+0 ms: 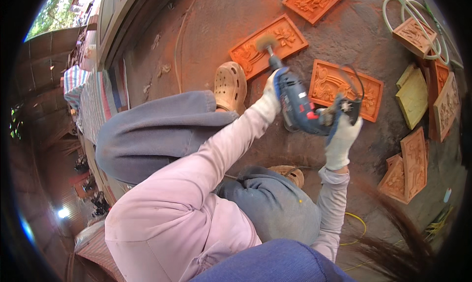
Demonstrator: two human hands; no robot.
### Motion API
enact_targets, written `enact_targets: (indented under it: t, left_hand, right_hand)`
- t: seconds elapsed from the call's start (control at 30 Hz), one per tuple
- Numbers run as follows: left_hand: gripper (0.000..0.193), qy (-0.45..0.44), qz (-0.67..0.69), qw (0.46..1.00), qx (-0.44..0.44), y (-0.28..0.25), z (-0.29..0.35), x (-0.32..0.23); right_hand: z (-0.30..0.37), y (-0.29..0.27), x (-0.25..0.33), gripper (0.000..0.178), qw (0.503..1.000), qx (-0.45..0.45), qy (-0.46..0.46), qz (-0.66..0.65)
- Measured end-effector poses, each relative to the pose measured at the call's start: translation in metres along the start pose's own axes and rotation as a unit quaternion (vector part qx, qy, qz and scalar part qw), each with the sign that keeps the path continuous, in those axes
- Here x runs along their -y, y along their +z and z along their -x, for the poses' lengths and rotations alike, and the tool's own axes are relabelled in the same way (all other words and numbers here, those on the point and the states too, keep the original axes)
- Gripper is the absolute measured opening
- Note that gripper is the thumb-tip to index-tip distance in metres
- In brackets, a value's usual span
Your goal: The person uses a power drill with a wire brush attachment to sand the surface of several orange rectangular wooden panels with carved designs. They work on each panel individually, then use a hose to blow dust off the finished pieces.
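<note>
A dark blue-and-black power drill (298, 102) lies slantwise between my hands. My left hand (270, 96), in a white and blue work glove, is closed around its front end. My right hand (342, 137), gloved the same way, grips the drill's rear handle; its fingers are partly hidden. A round brush (266, 42) in the chuck is against the face of an orange carved wooden panel (292, 42) on the ground. Another carved panel (319, 78) lies just right of the drill, with a black cord loop above it.
A third carved panel (314, 1) lies farther away. On the right are stacked carvings (446, 105), a yellowish board (413, 95) and a pale hose (386, 11). My clog (230, 85) stands near the worked panel. Yellow cord (364, 223) and dark bristly strands (393, 233) are at lower right.
</note>
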State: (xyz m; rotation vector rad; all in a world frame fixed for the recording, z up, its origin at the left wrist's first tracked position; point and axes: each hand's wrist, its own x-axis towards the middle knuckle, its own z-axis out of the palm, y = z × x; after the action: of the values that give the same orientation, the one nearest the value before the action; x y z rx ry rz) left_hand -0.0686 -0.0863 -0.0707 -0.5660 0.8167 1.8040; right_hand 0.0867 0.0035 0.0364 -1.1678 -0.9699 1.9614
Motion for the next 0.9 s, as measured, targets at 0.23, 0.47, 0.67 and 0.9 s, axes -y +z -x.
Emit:
enact_targets:
  t: [0.23,0.47,0.67,0.9]
  left_hand:
    - [0.018,0.013,-0.047,0.999,0.000,0.001,-0.007,0.011]
    - [0.016,-0.014,-0.073,0.996,0.041,0.028,-0.034,-0.004]
    - [0.021,-0.015,-0.090,0.995,0.041,0.023,-0.058,-0.030]
    - [0.018,-0.047,-0.118,0.991,0.035,0.010,-0.048,-0.031]
  right_hand:
    - [0.011,-0.015,0.004,0.020,0.998,0.043,-0.049,0.011]
    - [-0.007,-0.001,0.010,0.018,0.995,0.019,-0.096,-0.034]
    - [-0.018,0.019,0.001,0.013,0.996,0.027,-0.089,0.001]
    - [0.018,0.015,-0.029,0.014,0.994,-0.048,-0.062,-0.077]
